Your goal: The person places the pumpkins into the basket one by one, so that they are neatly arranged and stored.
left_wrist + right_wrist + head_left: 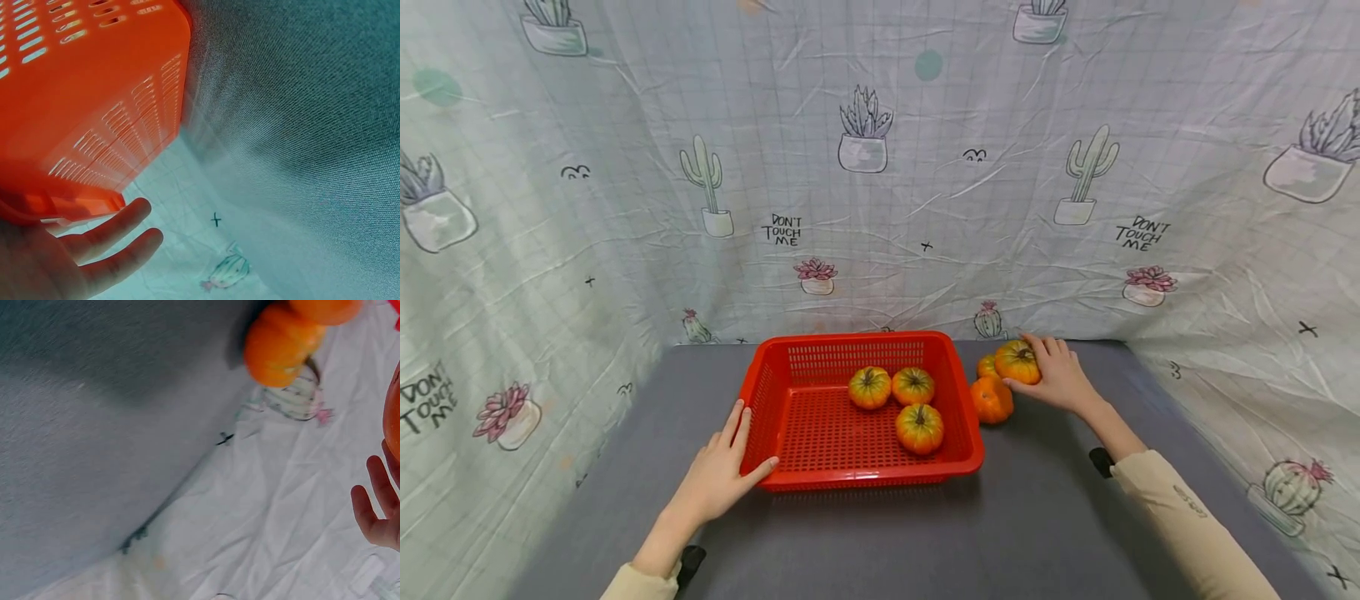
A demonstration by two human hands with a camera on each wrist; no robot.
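Though green-streaked, a ribbed orange pumpkin (1015,364)

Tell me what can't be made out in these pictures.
Head view: part of the rear pumpkin beside the red basket, hidden by the front pumpkin and the gripped pumpkin.
Right wrist view: the rest of the gripped pumpkin and of the right hand, cut off by the right edge.
Left wrist view: the rest of the red basket, cut off by the top and left edges.

Draped booth, cactus-print bkdrp (925,200), gry tbl (1037,500)
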